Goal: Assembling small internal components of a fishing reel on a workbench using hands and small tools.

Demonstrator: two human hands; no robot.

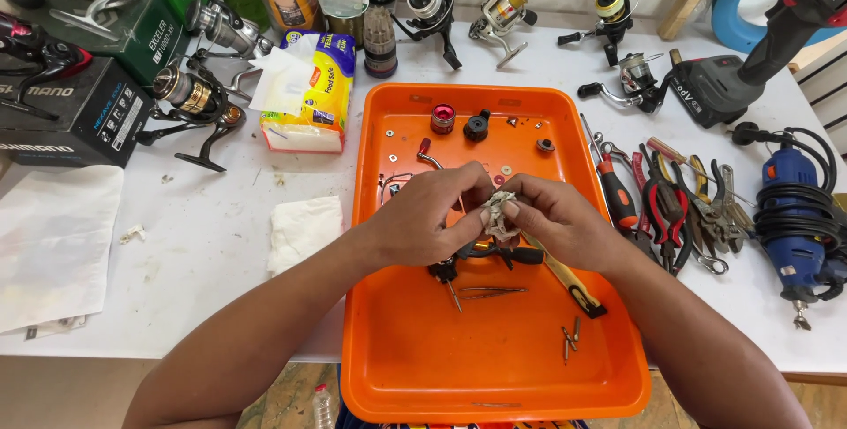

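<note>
Hands: our left hand point(432, 208) and right hand point(551, 217) pinch shut around a grubby tissue wad point(499, 214), over the orange tray point(494, 385).
Done: small reel parts point(459, 120) loose at the tray's far end.
Left: tweezers point(490, 290) lie unused below.

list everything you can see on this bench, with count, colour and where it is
tray: 1, orange, centre of the white table
small reel parts: several, red, black and silver, top of the tray
tweezers: 1, metal, middle of the tray
fishing reels: about eight, silver, gold and black, along the back and left
boxes: 2, black and green, far left
tissue pack: 1, yellow and white, left of the tray
pliers and screwdrivers: several, red and black handles, right of the tray
rotary tool: 1, blue, far right
left hand: over the tray, gripping a grey rag
right hand: gripping the same rag
</note>
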